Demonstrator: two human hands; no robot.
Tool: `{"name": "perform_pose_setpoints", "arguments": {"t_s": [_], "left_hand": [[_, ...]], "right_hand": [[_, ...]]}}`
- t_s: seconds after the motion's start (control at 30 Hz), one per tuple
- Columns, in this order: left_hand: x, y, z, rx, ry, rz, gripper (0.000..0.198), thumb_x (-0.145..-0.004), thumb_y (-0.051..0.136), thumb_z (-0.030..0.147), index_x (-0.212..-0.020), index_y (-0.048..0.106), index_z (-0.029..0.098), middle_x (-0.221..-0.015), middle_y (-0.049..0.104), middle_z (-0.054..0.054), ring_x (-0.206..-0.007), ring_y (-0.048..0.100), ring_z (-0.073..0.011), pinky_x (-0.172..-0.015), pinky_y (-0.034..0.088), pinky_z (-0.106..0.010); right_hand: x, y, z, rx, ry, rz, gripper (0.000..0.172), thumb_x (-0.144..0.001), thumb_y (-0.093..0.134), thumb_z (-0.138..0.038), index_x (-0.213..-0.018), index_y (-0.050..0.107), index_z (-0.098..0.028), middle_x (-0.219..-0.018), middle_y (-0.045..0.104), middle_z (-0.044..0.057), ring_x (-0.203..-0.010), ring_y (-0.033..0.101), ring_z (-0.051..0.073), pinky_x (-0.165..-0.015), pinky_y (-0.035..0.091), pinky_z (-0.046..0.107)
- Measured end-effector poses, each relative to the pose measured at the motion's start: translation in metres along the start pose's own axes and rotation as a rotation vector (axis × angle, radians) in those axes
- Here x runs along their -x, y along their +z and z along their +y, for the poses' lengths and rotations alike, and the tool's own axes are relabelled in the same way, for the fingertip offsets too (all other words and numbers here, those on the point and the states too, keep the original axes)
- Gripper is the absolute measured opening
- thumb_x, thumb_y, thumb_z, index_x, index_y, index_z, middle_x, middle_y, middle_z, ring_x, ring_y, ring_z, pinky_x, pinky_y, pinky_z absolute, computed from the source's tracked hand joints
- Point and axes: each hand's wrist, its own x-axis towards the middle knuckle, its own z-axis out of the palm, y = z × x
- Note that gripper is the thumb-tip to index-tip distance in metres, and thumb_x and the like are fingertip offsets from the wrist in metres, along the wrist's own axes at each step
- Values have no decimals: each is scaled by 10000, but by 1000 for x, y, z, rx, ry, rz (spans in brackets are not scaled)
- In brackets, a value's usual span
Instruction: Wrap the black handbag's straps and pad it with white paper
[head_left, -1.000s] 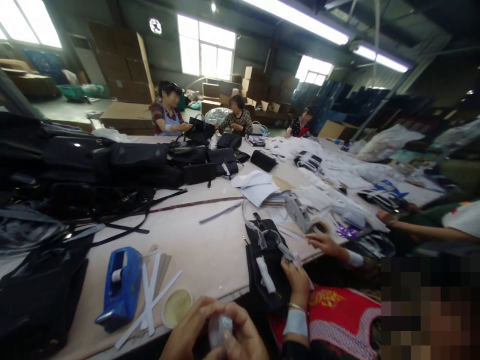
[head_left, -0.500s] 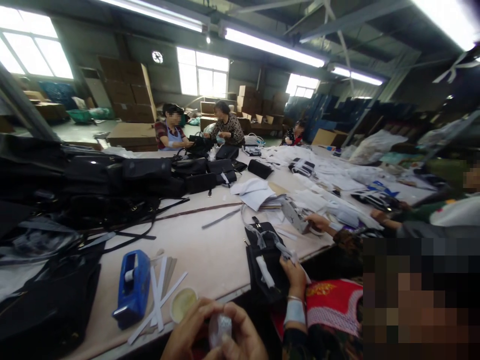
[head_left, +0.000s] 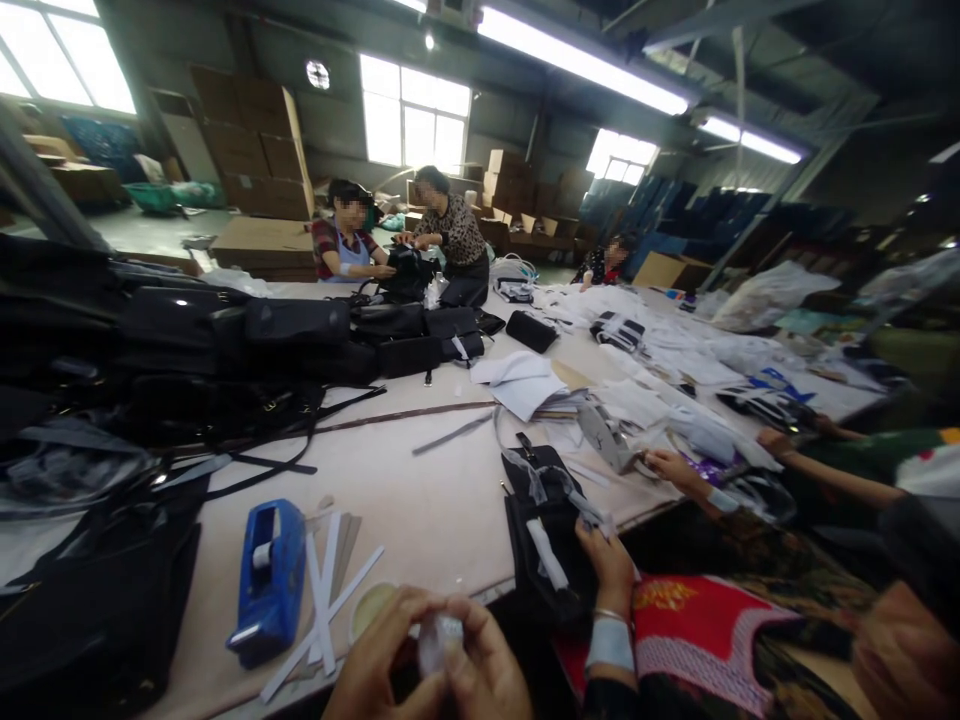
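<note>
Across the table, the co-worker in the leopard-print top (head_left: 459, 235), who was low behind the table edge a second ago, has risen and now leans left, arms brought over to the black bag (head_left: 409, 270) by the plaid-shirted co-worker (head_left: 349, 250). Just right of you, a neighbour's far hand (head_left: 675, 470) has drawn back from the body of the grey tape dispenser (head_left: 604, 435) to its near end. Your view has dipped over the last half second, showing less ceiling, and your left hand (head_left: 386, 655) now covers more of the round tub (head_left: 367, 605).
</note>
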Motion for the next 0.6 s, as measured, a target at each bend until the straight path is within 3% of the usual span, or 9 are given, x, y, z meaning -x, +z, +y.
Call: {"name": "perform_pose_setpoints", "arguments": {"t_s": [0.1, 0.2, 0.33, 0.5, 0.6], "left_hand": [[-7, -9, 0, 211, -185, -60, 315, -847, 637, 351, -1133, 586, 227, -1067, 596, -76, -1051, 619, -242, -808, 582, -324], [-11, -14, 0, 269, -219, -86, 340, -834, 651, 363, -1137, 598, 218, -1083, 591, -77, -1048, 622, -246, -831, 574, -335], [-16, -20, 3, 46, -151, -163, 305, -820, 649, 252, -1121, 597, 236, -1073, 603, -68, -981, 624, -213, -811, 558, -302], [-18, -31, 4, -144, -87, -296, 379, -776, 649, 151, -1143, 593, 229, -1013, 622, -52, -906, 620, -185, -774, 537, -260], [-16, -35, 2, -184, -95, -342, 404, -757, 664, 144, -1146, 612, 242, -1019, 643, -44, -893, 635, -179, -780, 541, -244]], "right_hand": [[-5, -9, 4, 195, -78, 47, 581, -773, 664, -624, -1163, 604, -198, -1146, 664, 135, -1055, 642, 282, -886, 531, 377], [-6, -22, -4, 514, -179, 61, 450, -837, 619, -559, -1128, 651, -219, -1119, 665, 108, -980, 657, 230, -847, 539, 293], [-7, -28, -20, 801, -178, -87, 320, -901, 534, -459, -1061, 671, -218, -859, 676, 43, -657, 631, 145, -555, 500, 189], [-6, -27, -24, 1034, -247, -176, 164, -920, 519, -292, -947, 660, -213, -808, 683, 13, -698, 650, 132, -633, 475, 179], [-1, -27, -14, 1053, -289, -124, 164, -935, 502, -281, -896, 646, -213, -767, 668, 2, -687, 650, 128, -636, 461, 177]]}}
